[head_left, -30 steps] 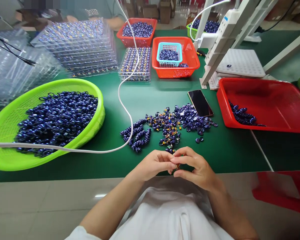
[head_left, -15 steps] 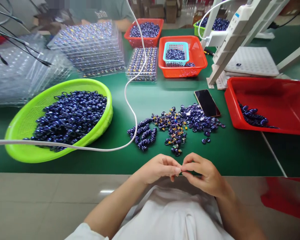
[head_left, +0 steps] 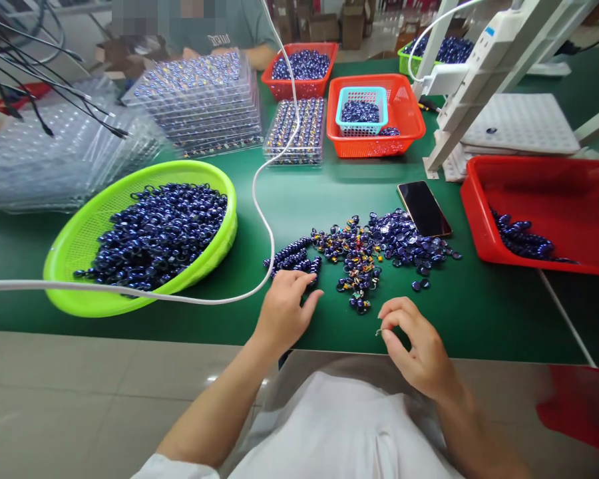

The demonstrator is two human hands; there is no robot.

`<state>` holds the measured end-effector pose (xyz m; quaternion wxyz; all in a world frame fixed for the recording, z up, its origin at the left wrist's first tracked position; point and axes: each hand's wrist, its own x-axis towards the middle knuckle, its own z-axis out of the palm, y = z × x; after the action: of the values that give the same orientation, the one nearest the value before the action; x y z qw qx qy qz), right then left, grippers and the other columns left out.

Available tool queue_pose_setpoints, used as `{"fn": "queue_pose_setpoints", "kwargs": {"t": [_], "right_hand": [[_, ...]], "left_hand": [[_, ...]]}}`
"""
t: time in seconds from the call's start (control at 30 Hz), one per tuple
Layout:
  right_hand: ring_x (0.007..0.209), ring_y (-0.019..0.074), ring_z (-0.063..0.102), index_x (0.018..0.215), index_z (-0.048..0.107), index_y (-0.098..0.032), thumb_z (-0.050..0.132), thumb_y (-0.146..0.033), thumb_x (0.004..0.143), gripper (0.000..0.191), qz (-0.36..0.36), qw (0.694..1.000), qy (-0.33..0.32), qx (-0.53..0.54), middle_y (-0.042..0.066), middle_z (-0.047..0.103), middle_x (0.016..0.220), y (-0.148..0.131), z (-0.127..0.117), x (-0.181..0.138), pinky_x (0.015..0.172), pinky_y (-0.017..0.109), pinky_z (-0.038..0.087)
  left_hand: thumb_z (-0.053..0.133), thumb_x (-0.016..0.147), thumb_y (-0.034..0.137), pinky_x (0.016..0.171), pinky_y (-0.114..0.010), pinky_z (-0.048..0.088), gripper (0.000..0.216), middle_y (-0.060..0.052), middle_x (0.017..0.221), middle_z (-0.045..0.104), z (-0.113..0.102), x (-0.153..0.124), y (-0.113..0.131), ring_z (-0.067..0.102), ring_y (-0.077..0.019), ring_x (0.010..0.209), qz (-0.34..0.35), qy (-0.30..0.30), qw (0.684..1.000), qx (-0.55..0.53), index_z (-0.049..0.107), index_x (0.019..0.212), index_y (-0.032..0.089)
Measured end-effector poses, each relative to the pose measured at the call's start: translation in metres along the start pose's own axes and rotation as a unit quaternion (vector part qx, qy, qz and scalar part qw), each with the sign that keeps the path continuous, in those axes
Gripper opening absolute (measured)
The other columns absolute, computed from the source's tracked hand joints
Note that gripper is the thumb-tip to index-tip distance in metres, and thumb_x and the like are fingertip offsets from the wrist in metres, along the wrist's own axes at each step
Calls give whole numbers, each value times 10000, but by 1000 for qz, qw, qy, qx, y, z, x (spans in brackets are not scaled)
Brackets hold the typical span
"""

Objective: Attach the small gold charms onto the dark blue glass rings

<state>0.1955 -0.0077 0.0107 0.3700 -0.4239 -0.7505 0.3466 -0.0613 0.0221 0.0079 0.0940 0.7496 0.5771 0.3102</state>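
Observation:
My left hand [head_left: 287,306] reaches to the near end of the rows of dark blue rings [head_left: 290,256], thumb apart from the fingers. Its fingertips touch or hover over the rings; I cannot tell which. In a pinch between thumb and forefinger, my right hand [head_left: 416,346] holds a small thin pale piece [head_left: 378,332] above the table's front edge, its kind too small to make out. Between and beyond the hands lies a pile of rings with small coloured parts [head_left: 358,263]. Right of that pile spreads a heap of dark blue round caps [head_left: 404,239].
A green basket [head_left: 54,276] of dark blue rings stands left, a white cable [head_left: 224,299] crossing it. At right are a phone [head_left: 425,208] and a red tray [head_left: 544,263]. Stacked clear trays [head_left: 219,126] and a red basket [head_left: 374,148] stand behind. A person sits opposite.
My hands were together at the table's edge and have separated. The left moved forward and left to the rows of rings; the right moved slightly right with the small piece. The view shifted slightly.

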Motion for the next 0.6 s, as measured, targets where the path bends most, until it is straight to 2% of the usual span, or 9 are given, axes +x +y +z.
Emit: {"fn": "queue_pose_setpoints", "kwargs": {"t": [0.1, 0.2, 0.47, 0.6], "right_hand": [[940, 211, 552, 857, 499, -212, 491, -92, 881, 123, 1, 1000, -2, 12, 63, 540, 970, -1, 3, 0, 820, 370, 456], [941, 203, 555, 861, 504, -212, 496, -95, 882, 120, 9, 1000, -2, 18, 59, 544, 976, -1, 7, 1, 825, 358, 454], [945, 203, 570, 838, 514, -216, 509, -101, 876, 122, 24, 1000, 4, 15, 53, 568, 975, 3, 6, 0, 831, 351, 458], [955, 200, 591, 844, 533, -219, 522, -104, 879, 120, 34, 999, 9, 22, 53, 592, 989, 3, 6, 0, 844, 348, 470]], "left_hand": [[655, 859, 181, 837, -440, 525, 161, -118, 932, 698, 3, 9, -14, 597, -280, 912, 38, -15, 995, 87, 680, 1015, 147], [635, 851, 129, 806, -431, 533, 154, -111, 897, 711, 6, 13, -18, 600, -277, 874, 55, -44, 992, 105, 677, 999, 138], [586, 841, 74, 757, -404, 551, 172, -100, 850, 733, 3, 17, -21, 656, -251, 800, 84, -50, 992, 83, 695, 951, 149], [597, 871, 120, 787, -380, 569, 178, -94, 917, 762, -3, 15, -14, 698, -233, 847, 38, -9, 999, 2, 720, 991, 164]]}}
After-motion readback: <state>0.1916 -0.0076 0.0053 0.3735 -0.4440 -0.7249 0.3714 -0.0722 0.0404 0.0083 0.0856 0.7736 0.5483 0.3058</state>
